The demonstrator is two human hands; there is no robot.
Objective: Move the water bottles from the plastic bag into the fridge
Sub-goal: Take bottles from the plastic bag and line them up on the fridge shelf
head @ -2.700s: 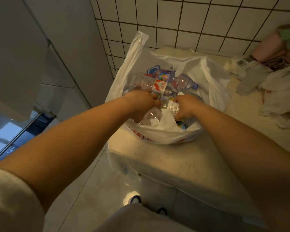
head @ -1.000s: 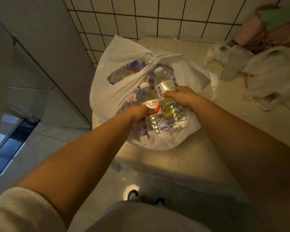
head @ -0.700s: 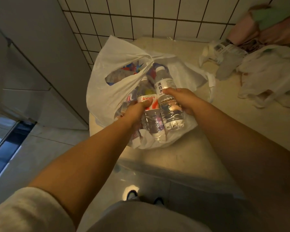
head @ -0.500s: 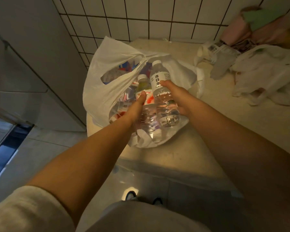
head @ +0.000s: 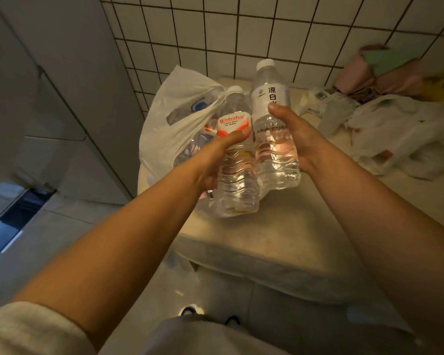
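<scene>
From the head camera, the only view, 2 water bottles are up in the air over the front edge of the counter (head: 280,242), 1 in each hand, and both are clear of the plastic bag (head: 174,119). The left hand (head: 215,155) is wrapped around the middle of the shorter bottle (head: 235,170), the one with the red and white label, its thumb lying across the lower edge of that label. The right hand (head: 295,137) clasps the taller bottle (head: 273,129) with the white label, thumb pressed on the front just under the printed characters. Both bottles stand roughly upright, caps up, side by side and touching or very nearly so. I judge that 1 bottle per hand is a way to halve the trips, and that gripping at the waist gives the firmest hold on a full, smooth bottle.

The bag sits on the counter against the tall grey cabinet (head: 62,85) and just beside the tiled wall (head: 241,34). Its mouth sags open toward the person, and more bottles show dimly through the plastic, so the job seems only partly done. The grey cabinet on the left may be the fridge; I cannot tell, and no open door shows.

Further right on the counter lie crumpled white bags (head: 395,134) and a blurred pink and green bundle (head: 385,70), well apart from the hands.
</scene>
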